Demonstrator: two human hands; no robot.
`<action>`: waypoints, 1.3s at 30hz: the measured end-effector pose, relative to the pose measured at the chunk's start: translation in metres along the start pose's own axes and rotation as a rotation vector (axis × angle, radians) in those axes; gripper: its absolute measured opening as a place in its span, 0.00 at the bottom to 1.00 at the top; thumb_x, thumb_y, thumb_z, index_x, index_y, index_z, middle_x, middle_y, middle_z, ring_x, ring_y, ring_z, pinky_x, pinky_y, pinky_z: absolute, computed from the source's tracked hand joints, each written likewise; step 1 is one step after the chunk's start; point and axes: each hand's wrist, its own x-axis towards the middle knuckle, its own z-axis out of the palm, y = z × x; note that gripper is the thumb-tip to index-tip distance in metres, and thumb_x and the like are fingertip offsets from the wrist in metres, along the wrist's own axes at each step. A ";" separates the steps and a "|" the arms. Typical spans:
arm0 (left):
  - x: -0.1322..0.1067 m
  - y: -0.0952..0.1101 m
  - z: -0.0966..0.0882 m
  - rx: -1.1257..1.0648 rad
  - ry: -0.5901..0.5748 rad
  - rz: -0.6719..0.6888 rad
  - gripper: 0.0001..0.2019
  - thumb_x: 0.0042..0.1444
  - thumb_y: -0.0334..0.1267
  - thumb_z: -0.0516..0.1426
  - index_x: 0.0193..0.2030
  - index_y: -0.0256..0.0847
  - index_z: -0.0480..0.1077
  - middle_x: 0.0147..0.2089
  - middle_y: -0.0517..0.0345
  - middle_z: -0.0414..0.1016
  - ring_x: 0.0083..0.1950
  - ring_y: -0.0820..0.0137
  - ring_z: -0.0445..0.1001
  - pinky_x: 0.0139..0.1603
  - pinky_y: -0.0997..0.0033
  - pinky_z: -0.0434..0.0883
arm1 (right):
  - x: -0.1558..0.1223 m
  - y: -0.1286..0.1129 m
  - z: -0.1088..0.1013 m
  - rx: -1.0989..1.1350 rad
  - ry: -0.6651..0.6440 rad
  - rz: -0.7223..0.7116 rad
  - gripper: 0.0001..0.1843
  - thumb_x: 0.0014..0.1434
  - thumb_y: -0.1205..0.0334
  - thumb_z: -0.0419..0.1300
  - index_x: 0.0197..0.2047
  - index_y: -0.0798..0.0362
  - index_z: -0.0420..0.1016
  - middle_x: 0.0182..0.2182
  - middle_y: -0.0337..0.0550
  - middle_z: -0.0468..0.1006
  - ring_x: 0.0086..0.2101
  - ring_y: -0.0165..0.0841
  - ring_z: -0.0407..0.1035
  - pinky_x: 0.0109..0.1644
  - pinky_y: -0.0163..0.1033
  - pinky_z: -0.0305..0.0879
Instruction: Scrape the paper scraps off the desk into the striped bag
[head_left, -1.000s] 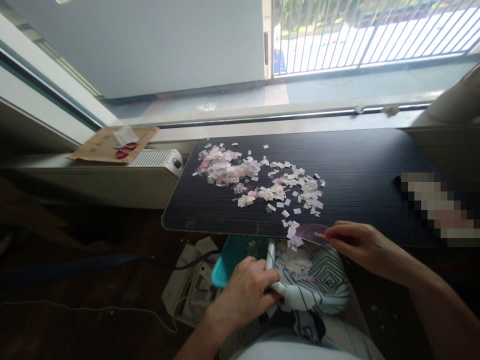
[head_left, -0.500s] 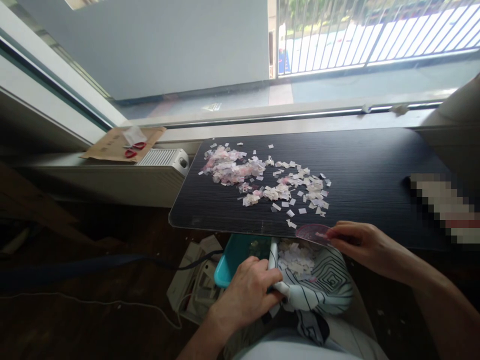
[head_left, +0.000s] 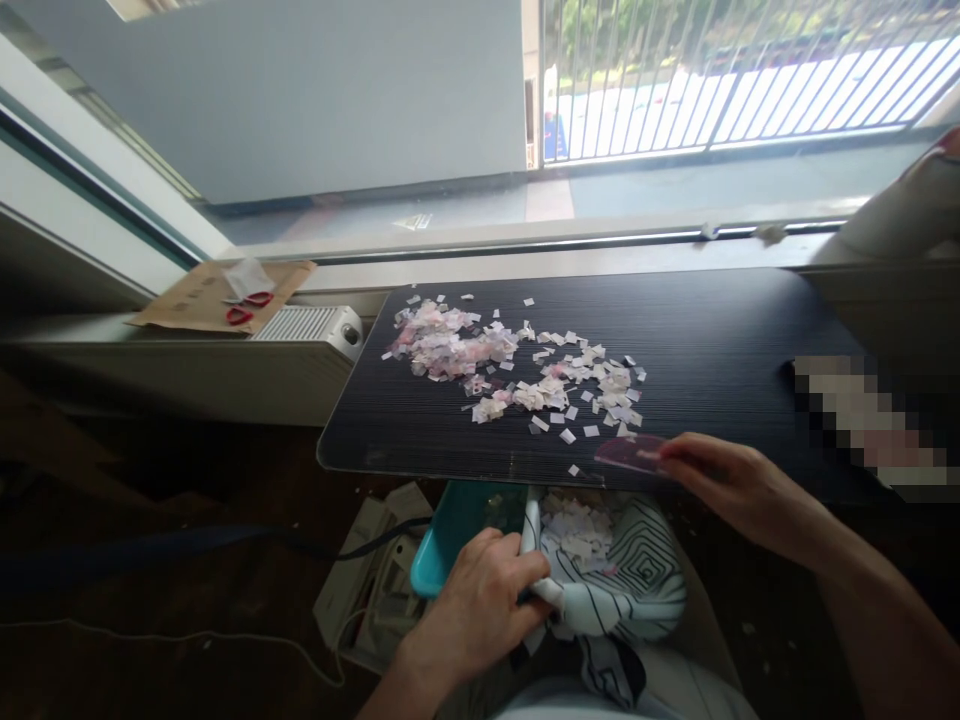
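My right hand point(head_left: 724, 490) pinches a pink see-through protractor point(head_left: 628, 453) at its right end. The protractor lies low over the front edge of the dark table point(head_left: 720, 350), close to a few loose scraps. Small cut paper pieces point(head_left: 450, 345) are heaped on the table's left half, with a looser spread toward the middle. Below the edge, my left hand point(head_left: 487, 590) is closed on the rim of a white cloth bag point(head_left: 645, 575) with black lines. More paper pieces point(head_left: 577, 530) lie inside the bag. A teal basin point(head_left: 433, 555) stands left of it, partly hidden.
Red-handled scissors point(head_left: 249, 308) rest on brown cardboard point(head_left: 180, 300) at the left, beside a white radiator point(head_left: 300, 325). A blurred-out object point(head_left: 862, 420) lies at the table's right. Window glass runs behind. A cable point(head_left: 225, 637) crosses the floor.
The protractor and my right hand have moved slightly back from the table's front edge, over the tabletop, near a scrap. My left hand still grips the bag; the whole view has shifted a little.
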 end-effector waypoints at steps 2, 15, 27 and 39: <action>0.001 0.000 0.002 -0.004 -0.005 0.015 0.04 0.57 0.37 0.58 0.32 0.42 0.68 0.32 0.62 0.66 0.36 0.68 0.64 0.39 0.69 0.59 | 0.002 0.017 -0.002 -0.003 0.186 0.100 0.16 0.57 0.50 0.55 0.42 0.51 0.75 0.32 0.42 0.79 0.31 0.34 0.72 0.35 0.36 0.67; 0.006 0.001 0.006 -0.023 -0.011 0.028 0.03 0.56 0.33 0.58 0.32 0.42 0.67 0.33 0.62 0.66 0.37 0.68 0.64 0.40 0.68 0.58 | 0.013 -0.001 0.006 -0.143 0.340 -0.024 0.12 0.59 0.57 0.53 0.39 0.51 0.76 0.33 0.40 0.79 0.29 0.32 0.71 0.35 0.36 0.65; 0.006 -0.001 0.005 -0.032 -0.011 0.023 0.04 0.55 0.33 0.59 0.32 0.43 0.66 0.33 0.63 0.66 0.37 0.68 0.63 0.40 0.69 0.58 | 0.016 -0.009 0.009 -0.141 0.176 -0.078 0.13 0.61 0.56 0.52 0.37 0.49 0.76 0.30 0.38 0.76 0.27 0.29 0.68 0.31 0.34 0.61; 0.008 0.002 0.001 -0.011 -0.031 0.047 0.03 0.57 0.35 0.58 0.33 0.43 0.67 0.33 0.62 0.67 0.36 0.68 0.64 0.40 0.68 0.59 | 0.001 -0.003 0.003 -0.116 0.369 0.033 0.12 0.57 0.55 0.55 0.37 0.51 0.76 0.32 0.40 0.79 0.30 0.32 0.72 0.34 0.35 0.66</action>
